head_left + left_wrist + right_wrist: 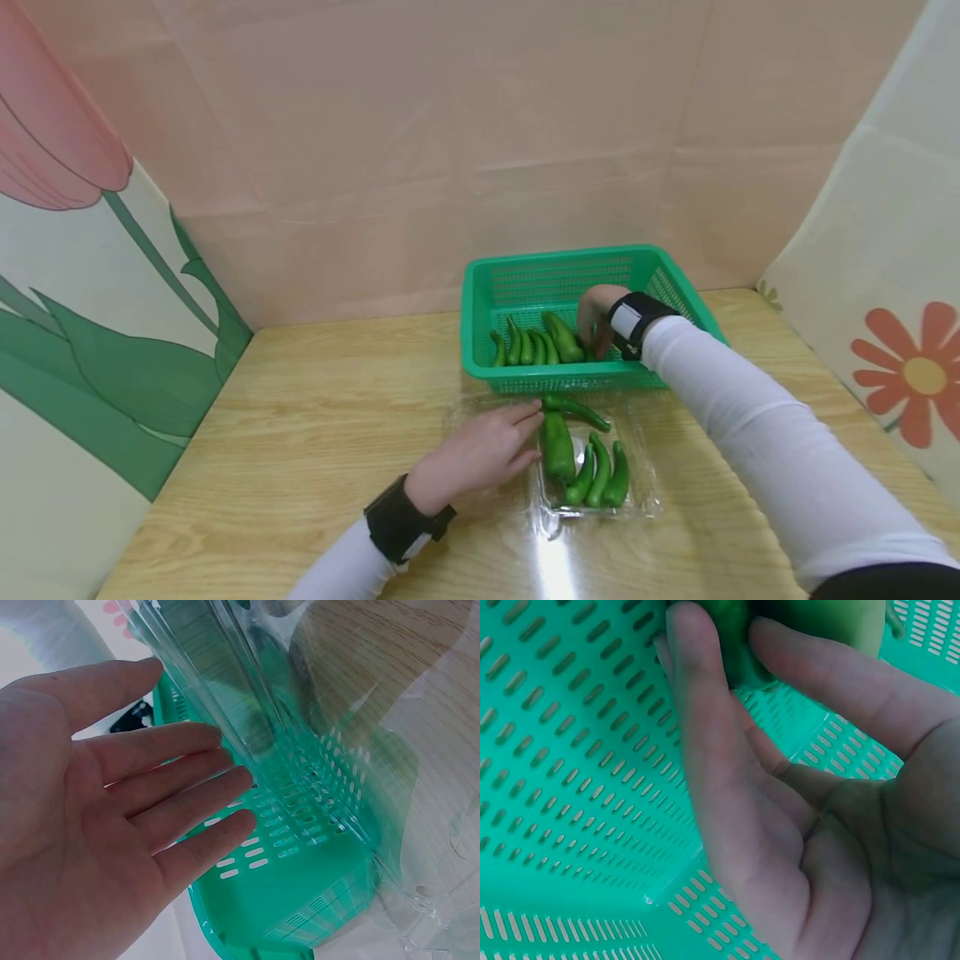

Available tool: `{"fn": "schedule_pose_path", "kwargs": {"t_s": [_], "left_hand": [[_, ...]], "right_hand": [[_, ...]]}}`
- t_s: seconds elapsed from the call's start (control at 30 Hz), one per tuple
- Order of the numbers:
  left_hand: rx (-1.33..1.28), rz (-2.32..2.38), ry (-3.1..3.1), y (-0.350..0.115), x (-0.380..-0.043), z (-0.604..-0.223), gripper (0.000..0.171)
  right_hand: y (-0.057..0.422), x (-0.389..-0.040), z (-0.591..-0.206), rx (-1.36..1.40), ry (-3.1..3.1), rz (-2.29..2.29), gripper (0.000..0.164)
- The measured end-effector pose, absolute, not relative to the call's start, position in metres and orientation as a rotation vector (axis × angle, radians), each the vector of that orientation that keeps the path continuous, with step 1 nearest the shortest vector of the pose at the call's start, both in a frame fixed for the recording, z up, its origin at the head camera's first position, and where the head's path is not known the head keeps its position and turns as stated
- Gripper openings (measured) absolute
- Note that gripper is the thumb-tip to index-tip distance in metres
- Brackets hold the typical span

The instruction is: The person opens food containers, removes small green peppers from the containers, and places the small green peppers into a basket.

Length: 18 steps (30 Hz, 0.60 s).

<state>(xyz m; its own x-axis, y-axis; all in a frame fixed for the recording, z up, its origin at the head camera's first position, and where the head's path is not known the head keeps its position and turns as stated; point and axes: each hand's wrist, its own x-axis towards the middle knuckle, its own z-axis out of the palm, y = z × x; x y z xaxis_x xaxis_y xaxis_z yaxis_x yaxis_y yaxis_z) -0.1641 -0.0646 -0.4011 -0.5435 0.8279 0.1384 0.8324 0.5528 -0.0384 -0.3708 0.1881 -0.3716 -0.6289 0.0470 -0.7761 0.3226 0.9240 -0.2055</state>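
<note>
In the head view, my right hand (597, 315) reaches into a green perforated basket (474, 304). The right wrist view has its thumb and fingers pinching a green pepper (735, 649), most of which is out of frame. Left of that hand, a thick green pepper (561, 337) and several slim ones (527, 347) lie in the basket. My left hand (480, 450), fingers straight, is at the left edge of a clear plastic box (647, 493). That box holds a thick green pepper (557, 447), a slim one (573, 408) across its far end and several small ones (600, 475).
The box stands directly in front of the basket on a wood-grain table (300, 433). A pink backdrop (360, 167) rises behind the basket, with flower-printed sheets on both sides. My right forearm (780, 442) passes over the table's right part.
</note>
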Motion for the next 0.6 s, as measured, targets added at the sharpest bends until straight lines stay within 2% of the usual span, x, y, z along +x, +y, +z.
{"fn": "schedule_pose_path", "kwargs": {"t_s": [0.27,0.6], "left_hand": [[-1.429,-0.046,-2.626,-0.0641,-0.1649,-0.4015,0.050],[-1.438,-0.041,-2.625,-0.0622,-0.1653,-0.4014,0.051]], "right_hand": [[0.1907,-0.3667,-0.3696,0.247,2.210,-0.453,0.036],[0.1952,-0.3721,-0.3742,0.150,2.146,-0.415,0.038]]}}
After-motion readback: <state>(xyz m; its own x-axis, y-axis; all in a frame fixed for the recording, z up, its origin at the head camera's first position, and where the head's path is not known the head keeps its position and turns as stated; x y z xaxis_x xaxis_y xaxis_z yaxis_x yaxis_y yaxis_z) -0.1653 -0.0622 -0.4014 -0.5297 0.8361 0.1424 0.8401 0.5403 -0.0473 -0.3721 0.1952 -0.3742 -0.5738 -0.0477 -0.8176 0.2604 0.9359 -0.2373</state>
